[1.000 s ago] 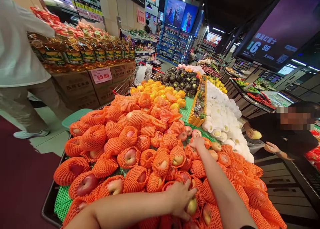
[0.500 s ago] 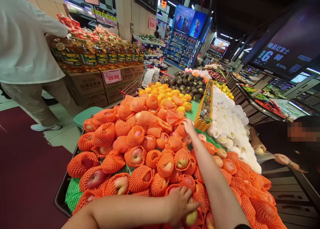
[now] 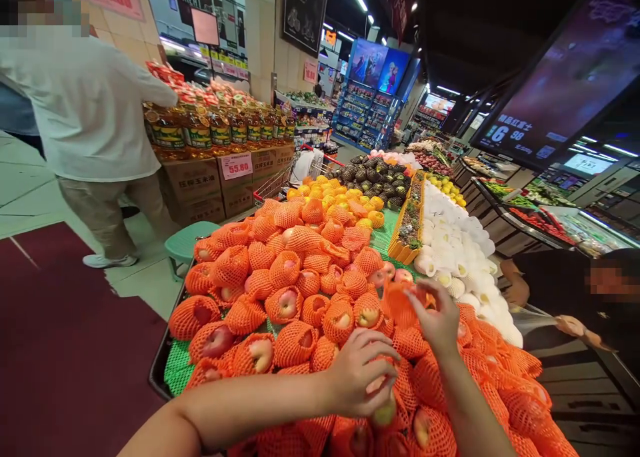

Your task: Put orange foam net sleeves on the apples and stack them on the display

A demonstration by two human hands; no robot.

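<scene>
Both hands (image 3: 357,370) hold netted apples (image 3: 287,304).

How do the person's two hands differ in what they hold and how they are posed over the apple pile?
The left hand curls palm-down around a bare yellow-green apple low in the pile; the right hand is raised, pinching an orange foam net. The left hand sits nearer the camera, the right farther. Both are over the netted apples.
</scene>
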